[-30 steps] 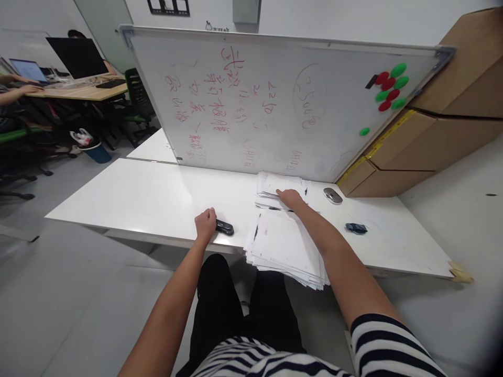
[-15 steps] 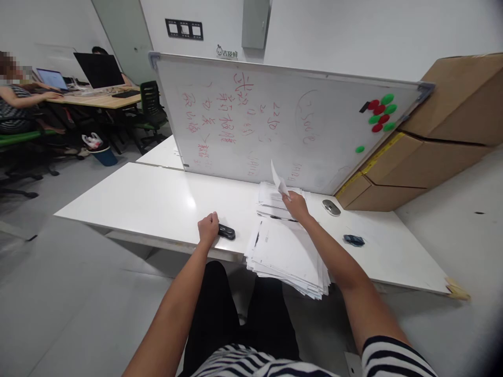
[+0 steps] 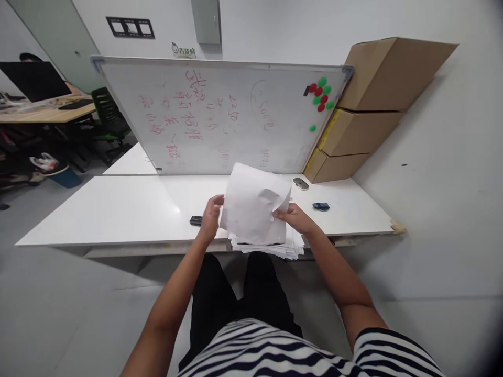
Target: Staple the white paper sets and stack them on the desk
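Observation:
Both my hands hold up a few white sheets of paper (image 3: pixel 251 207) above the table's near edge. My right hand (image 3: pixel 294 217) pinches the sheets at their right side, where a corner curls. My left hand (image 3: pixel 211 217) grips their left edge. Below the sheets a thick paper stack (image 3: pixel 275 245) lies at the front edge of the white table (image 3: pixel 118 209). A small black stapler (image 3: pixel 195 220) rests on the table just left of my left hand, untouched.
A whiteboard (image 3: pixel 220 115) with red writing and red and green magnets leans at the table's back. Cardboard boxes (image 3: pixel 365 104) are stacked at the right wall. A grey mouse (image 3: pixel 301 183) and a dark small object (image 3: pixel 321 206) lie right of the papers. Desks with monitors stand far left.
My right hand lifted sheets off the far pile and brought them toward me. My left hand let go of the black stapler and took the sheets' left edge. The view shifted right.

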Demonstrator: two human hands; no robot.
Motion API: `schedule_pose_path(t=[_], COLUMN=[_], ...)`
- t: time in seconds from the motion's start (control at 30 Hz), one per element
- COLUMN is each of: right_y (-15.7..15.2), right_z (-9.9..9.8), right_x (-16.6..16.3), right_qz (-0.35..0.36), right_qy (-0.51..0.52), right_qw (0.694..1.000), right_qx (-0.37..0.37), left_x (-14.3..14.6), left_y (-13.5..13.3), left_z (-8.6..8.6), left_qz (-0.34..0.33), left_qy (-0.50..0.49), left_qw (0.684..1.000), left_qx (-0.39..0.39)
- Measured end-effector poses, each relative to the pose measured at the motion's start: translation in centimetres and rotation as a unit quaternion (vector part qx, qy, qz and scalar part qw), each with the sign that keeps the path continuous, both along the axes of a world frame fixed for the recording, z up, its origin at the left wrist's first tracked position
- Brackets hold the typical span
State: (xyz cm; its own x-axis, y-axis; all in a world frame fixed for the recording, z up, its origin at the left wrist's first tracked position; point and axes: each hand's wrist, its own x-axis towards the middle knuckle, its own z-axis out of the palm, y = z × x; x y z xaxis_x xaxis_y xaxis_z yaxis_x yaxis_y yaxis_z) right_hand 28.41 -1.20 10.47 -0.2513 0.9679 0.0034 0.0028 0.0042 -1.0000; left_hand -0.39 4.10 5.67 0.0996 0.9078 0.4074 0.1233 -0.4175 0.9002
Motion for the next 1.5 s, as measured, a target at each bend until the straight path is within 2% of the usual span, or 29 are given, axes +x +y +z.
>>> schedule_pose_path(t=[0.03, 0.1, 0.17, 0.23, 0.33, 0.43, 0.57, 0.63, 0.7, 0.8, 0.93, 1.03, 1.17, 1.23, 1.33, 1.4, 1.5], right_y=[0.0, 0.2, 0.3, 0.3, 0.2, 0.2, 0.6, 0.9, 1.0, 0.7, 0.2, 0.2, 0.3, 0.2, -0.7, -1.8, -3.7], right_z=[0.1, 0.2, 0.2, 0.0, -0.6, -0.8, -1.1, -2.1, -3.6, -6.1, -7.4, -7.4, -7.6, -7.8, -7.6, -7.3, -7.1], right_x=[-0.3, -1.0, -1.8, -2.5, -3.5, -4.4, -5.1, -5.2, -5.1, -4.8, -4.6, -4.6, -4.7, -4.7, -4.7, -5.0, -6.4], right_qz=[0.005, 0.004, -0.015, -0.061, -0.132, -0.154, -0.227, -0.28, -0.305, -0.313, -0.324, -0.316, -0.307, -0.304, -0.317, -0.317, -0.261], right_qy=[-0.001, 0.002, 0.01, 0.023, 0.038, 0.023, 0.019, 0.008, -0.002, -0.005, -0.007, -0.026, -0.068, -0.067, -0.046, -0.006, 0.07], right_qw=[1.0, 1.0, 1.0, 0.998, 0.99, 0.987, 0.96, 0.941, 0.936, 0.941, 0.932, 0.935, 0.941, 0.942, 0.937, 0.942, 0.961], right_qx=[-0.002, -0.001, 0.001, 0.009, 0.02, 0.052, 0.165, 0.191, 0.177, 0.132, 0.161, 0.156, 0.128, 0.129, 0.138, 0.11, 0.056], left_x=[1.0, 2.3, 2.7, 2.7, 2.8, 3.6, 5.2, 5.9, 6.4, 6.7, 6.6, 6.4, 6.0, 5.8, 5.7, 6.0, 7.3], left_y=[-0.6, -1.5, -2.0, -2.1, -2.0, -1.8, -1.4, -1.1, -0.9, -0.7, -0.4, -0.2, -0.2, -0.4, -0.8, -1.3, -2.9], left_z=[1.0, 2.6, 3.3, 3.4, 3.0, 3.2, 3.8, 3.3, 2.1, -0.4, -2.0, -1.9, -1.5, -1.3, -0.8, -0.4, -0.2], left_qz=[-0.075, -0.16, -0.165, -0.12, -0.025, 0.051, 0.056, 0.041, 0.019, -0.002, -0.053, -0.074, -0.026, -0.013, -0.012, -0.004, -0.011], left_qy=[-0.023, -0.048, -0.059, -0.07, -0.074, -0.043, -0.018, -0.008, -0.015, -0.056, -0.067, -0.03, 0.017, 0.004, -0.088, -0.17, -0.254], left_qw=[0.995, 0.973, 0.957, 0.958, 0.972, 0.987, 0.997, 0.999, 0.999, 0.994, 0.986, 0.986, 0.992, 0.993, 0.987, 0.974, 0.947], left_qx=[-0.054, -0.16, -0.23, -0.251, -0.222, -0.148, -0.044, -0.021, -0.031, -0.095, -0.142, -0.143, -0.123, -0.121, -0.131, -0.152, -0.198])
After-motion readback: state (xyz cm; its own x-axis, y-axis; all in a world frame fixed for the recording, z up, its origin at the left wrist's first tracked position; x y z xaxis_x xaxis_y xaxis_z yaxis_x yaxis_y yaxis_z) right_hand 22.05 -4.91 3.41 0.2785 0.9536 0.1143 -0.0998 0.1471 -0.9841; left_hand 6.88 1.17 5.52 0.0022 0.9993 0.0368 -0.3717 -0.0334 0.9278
